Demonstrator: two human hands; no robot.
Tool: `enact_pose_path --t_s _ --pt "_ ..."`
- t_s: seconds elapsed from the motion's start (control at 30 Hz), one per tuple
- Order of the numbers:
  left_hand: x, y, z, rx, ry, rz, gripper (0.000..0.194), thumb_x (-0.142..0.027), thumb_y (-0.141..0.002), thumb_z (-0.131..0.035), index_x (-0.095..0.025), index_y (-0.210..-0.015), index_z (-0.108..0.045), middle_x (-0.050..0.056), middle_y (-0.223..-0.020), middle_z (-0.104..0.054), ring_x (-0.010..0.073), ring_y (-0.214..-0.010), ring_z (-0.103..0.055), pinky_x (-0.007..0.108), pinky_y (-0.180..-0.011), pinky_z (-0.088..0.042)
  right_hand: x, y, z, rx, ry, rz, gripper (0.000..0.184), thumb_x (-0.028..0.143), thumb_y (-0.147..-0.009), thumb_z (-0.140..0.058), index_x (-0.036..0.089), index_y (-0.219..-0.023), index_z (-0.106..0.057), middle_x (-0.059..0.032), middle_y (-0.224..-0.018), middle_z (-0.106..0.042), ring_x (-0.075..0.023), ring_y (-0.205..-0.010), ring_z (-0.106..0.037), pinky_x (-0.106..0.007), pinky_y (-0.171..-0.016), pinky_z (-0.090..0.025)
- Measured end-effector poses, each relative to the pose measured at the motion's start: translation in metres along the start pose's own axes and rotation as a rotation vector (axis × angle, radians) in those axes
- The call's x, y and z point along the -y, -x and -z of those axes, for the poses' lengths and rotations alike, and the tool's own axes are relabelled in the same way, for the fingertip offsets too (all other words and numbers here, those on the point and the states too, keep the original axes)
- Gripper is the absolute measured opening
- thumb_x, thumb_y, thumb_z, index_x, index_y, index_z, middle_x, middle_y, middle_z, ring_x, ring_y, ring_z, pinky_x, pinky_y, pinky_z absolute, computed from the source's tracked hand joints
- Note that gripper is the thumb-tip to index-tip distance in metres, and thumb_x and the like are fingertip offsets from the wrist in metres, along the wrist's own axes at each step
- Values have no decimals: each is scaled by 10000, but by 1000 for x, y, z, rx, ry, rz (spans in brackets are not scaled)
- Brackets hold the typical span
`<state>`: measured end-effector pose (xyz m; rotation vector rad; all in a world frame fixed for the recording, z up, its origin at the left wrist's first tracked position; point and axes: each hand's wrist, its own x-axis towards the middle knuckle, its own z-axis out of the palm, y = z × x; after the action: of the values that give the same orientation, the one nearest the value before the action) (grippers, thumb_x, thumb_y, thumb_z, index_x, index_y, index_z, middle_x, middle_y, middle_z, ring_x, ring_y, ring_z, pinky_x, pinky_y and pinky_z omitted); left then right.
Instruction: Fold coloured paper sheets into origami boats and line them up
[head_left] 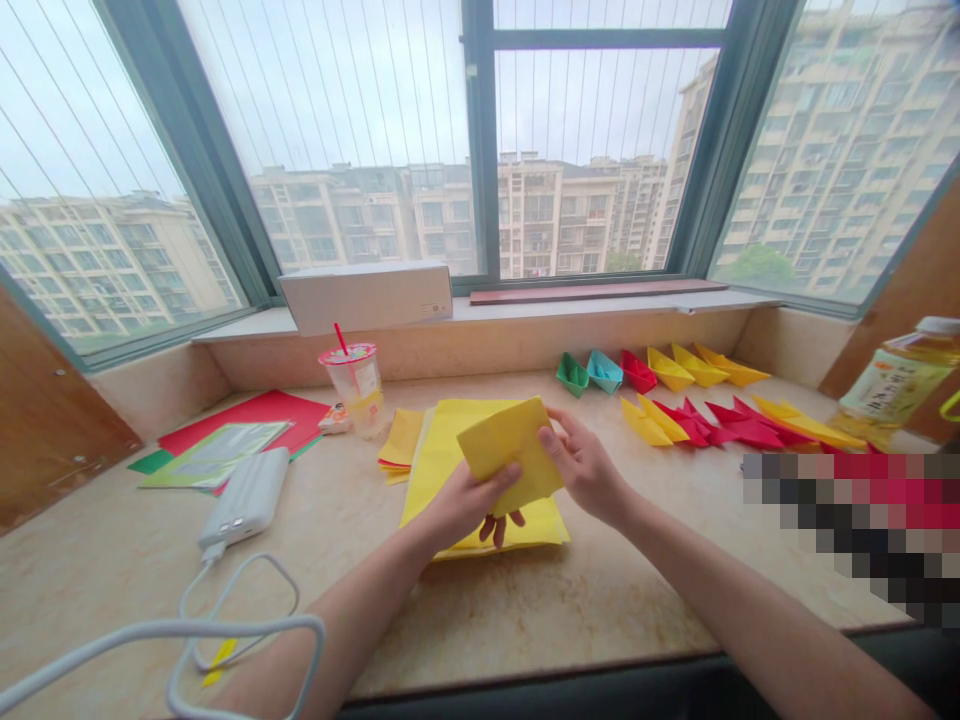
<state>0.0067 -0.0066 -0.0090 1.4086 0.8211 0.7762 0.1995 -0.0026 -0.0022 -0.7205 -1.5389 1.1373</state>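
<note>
One yellow paper (501, 440) between both grips (466, 497) (585, 462)

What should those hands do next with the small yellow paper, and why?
Perhaps lower the small paper onto the larger yellow sheets and press it there: the left hand and right hand both hold it up at a tilt, and the sheets, spread on the counter below, look a handy surface to press against.

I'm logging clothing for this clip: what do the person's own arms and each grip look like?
The left grip and right grip show no gloves or rings. The left forearm and right forearm are bare: no sleeve, watch or bracelet visible.
</note>
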Motion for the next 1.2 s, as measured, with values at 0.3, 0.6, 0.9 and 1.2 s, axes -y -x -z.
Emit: enact_pose_path --t_s 0.3,0.6,0.9,1.2 --pt "-6 1 7 -63 140 -13 565 -601 -837 -597 -104 -1106 -602 78 -700 -713 151 -445 -642 198 -371 -409 -4 -3 18 151 426 288 339 373 -853 -693 243 -1166 -712 -100 -1123 -661 -186 -845 -661 -293 -675 -567" --pt "-8 -5 11 -256 310 -273 551 -498 -860 -628 -213 -1313 -499 97 -1123 -692 226 -1022 -673 321 -793 -555 -17 -10 24 69 407 276 418 502 -925 -555 194 -1150 -727 -101 -987 -703 -206 -830 -668 -333 -717 -542" --pt "-7 -8 15 -345 73 -322 363 -446 -775 -744 -134 -937 -656 42 -828 -708 143 -737 -649 220 -673 -477 -11 -13 19 -165 309 166 482 560 -941 -470 163 -780 -692 -36 -730 -675 -187 -680 -606 -277 -602 -453" --pt "-8 -8 16 -346 122 -343 681 -392 -772 -752 -261 -1350 -416 9 -847 -700 180 -726 -690 294 -697 -537 -13 -12 9 -159 -48 31 472 526 -855 -625 254 -1185 -425 -13 -786 -718 -202 -662 -705 -287 -570 -532"
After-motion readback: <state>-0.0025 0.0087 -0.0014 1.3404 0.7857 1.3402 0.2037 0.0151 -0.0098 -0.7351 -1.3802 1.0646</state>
